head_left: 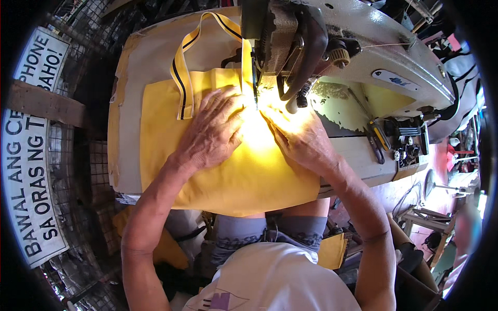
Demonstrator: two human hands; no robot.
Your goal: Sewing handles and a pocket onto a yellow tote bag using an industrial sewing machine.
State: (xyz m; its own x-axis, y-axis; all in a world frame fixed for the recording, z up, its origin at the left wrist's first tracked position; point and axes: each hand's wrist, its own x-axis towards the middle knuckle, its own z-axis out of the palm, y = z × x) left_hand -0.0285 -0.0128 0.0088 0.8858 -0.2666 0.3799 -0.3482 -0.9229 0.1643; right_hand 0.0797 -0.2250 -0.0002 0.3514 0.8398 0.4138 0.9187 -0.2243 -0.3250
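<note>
A yellow fabric panel (223, 179) lies over the sewing machine bed and hangs off its near edge. A yellow strap with a dark stripe (179, 85) loops above it, one end under the sewing machine head (280, 41). My left hand (218, 127) rests flat on the fabric left of the needle area, fingers stretched forward. My right hand (301, 135) lies on the fabric just right of the needle area, fingers extended toward it. Bright lamp light washes out its fingertips and the stitching spot.
On the bed at right lie a yellow-and-black handled tool (380, 136) and a small tray of bobbins and metal parts (410, 150). A wire mesh wall with a white sign (33, 192) stands at left. Folded yellow fabric (332, 251) sits below the table, beside my legs.
</note>
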